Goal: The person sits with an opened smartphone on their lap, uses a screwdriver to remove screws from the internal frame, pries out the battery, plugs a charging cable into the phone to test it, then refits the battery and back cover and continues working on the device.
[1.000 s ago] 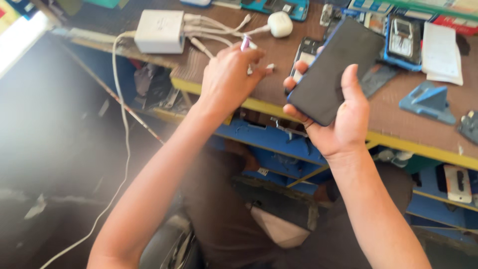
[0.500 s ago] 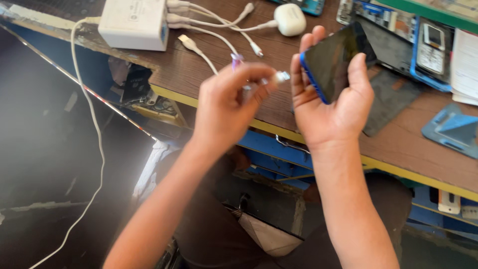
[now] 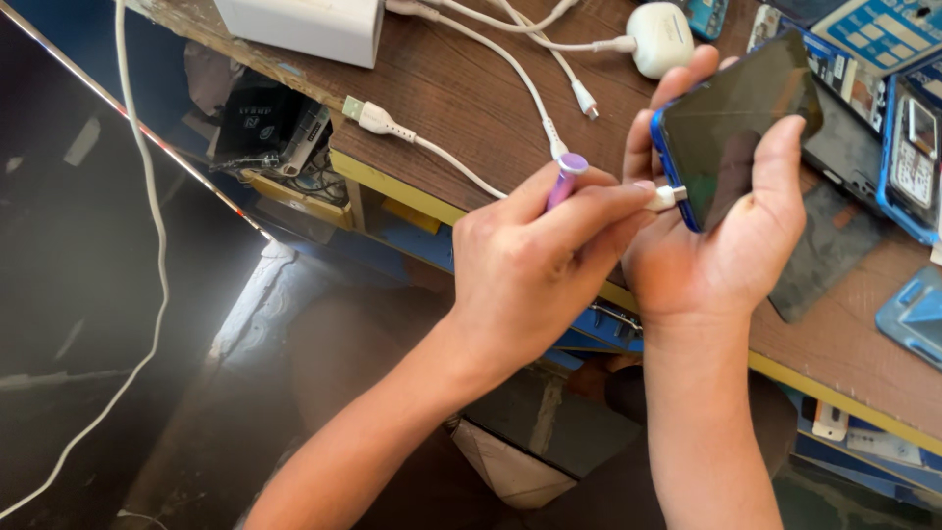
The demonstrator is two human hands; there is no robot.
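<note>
White plug (image 3: 665, 197), pinched by left hand (image 3: 535, 270), meets right-hand-clasped (image 3: 721, 250) phone's (image 3: 736, 123) bottom edge.

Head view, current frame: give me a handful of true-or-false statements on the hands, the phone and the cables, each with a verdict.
1. The right hand holds a dark-screened phone with a blue edge. True.
2. The left hand presses a white cable plug against the phone's bottom edge. True.
3. The phone's screen is lit and shows a picture. False: the screen is dark.
4. The left hand holds nothing besides the plug. False: a slim purple tool also sticks up between its fingers.
5. The white charger box lies on the floor. False: it sits on the brown wooden bench.
6. A spare white cable end lies loose on the bench near its front edge. True.
</note>
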